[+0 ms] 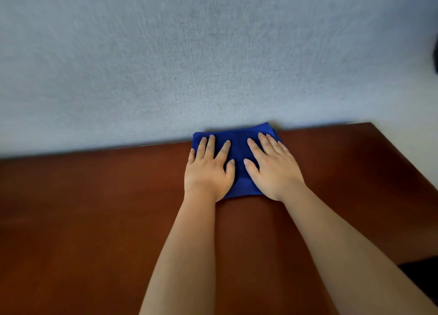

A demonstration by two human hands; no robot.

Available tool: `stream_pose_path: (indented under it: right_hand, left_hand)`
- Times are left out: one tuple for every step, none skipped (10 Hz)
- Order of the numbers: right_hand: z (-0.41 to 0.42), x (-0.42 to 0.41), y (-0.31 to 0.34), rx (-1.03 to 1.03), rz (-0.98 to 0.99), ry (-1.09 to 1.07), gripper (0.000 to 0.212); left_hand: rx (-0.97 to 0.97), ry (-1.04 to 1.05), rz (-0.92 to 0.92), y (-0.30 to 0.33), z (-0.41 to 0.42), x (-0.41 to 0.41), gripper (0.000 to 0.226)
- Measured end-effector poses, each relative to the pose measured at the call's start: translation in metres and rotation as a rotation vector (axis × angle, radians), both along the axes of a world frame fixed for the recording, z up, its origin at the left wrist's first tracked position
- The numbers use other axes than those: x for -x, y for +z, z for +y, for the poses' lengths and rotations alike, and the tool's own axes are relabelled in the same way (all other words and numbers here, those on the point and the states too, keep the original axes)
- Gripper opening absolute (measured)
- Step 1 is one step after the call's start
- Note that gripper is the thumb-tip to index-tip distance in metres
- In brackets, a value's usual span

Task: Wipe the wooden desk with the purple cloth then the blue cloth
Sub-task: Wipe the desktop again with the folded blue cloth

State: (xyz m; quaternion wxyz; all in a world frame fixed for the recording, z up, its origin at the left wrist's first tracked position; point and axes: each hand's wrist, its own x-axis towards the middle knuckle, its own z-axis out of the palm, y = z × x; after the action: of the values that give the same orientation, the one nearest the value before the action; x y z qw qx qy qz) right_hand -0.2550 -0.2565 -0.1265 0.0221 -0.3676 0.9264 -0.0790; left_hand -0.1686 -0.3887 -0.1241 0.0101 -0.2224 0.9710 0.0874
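Lying folded at the far edge of the tabletop (94, 220) against the wall, the blue cloth (239, 149) is pressed flat under both open hands, left (208, 170) and right (272, 170). Soft and light, it is probably best driven by palm pressure.

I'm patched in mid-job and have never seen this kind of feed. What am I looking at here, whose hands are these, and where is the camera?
There is no machine here: a person is working with two bare hands. The single picture comes from a wide-angle camera worn on their head, looking forward and down, so the arms enter from the bottom edge. The brown surface is the wooden desk, which meets a pale textured wall at the back. A folded blue cloth lies flat at the desk's far edge by the wall. The left hand and right hand press on it side by side, palms down, fingers spread. Nothing is lifted or gripped. No purple cloth is in view.
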Motion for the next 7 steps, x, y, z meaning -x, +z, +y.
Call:
stream_pose_path:
  right_hand:
    - [0.013,-0.012,0.000,-0.006,-0.002,0.002,0.060]
    - [0.029,-0.027,-0.001,-0.002,0.007,0.005,0.060]
    - [0.048,-0.044,-0.001,0.002,0.007,0.014,0.060]
    - [0.065,-0.060,-0.001,0.007,0.002,0.019,0.060]
    - [0.075,-0.068,-0.002,-0.005,0.006,0.026,0.060]
    - [0.076,-0.067,-0.003,0.003,0.014,0.025,0.061]
    - [0.070,-0.057,-0.003,0.000,0.019,0.029,0.061]
  left_hand:
    - [-0.007,0.003,0.002,0.000,0.014,-0.012,0.056]
    - [-0.010,0.004,0.001,0.000,0.031,-0.029,0.056]
    - [-0.011,0.008,0.006,-0.001,0.049,-0.046,0.055]
    - [-0.010,0.012,0.012,-0.002,0.066,-0.063,0.055]
    - [-0.007,0.015,0.008,-0.002,0.077,-0.071,0.055]
    - [-0.010,0.012,0.010,-0.001,0.077,-0.069,0.055]
    - [-0.011,-0.003,0.008,-0.001,0.070,-0.059,0.055]
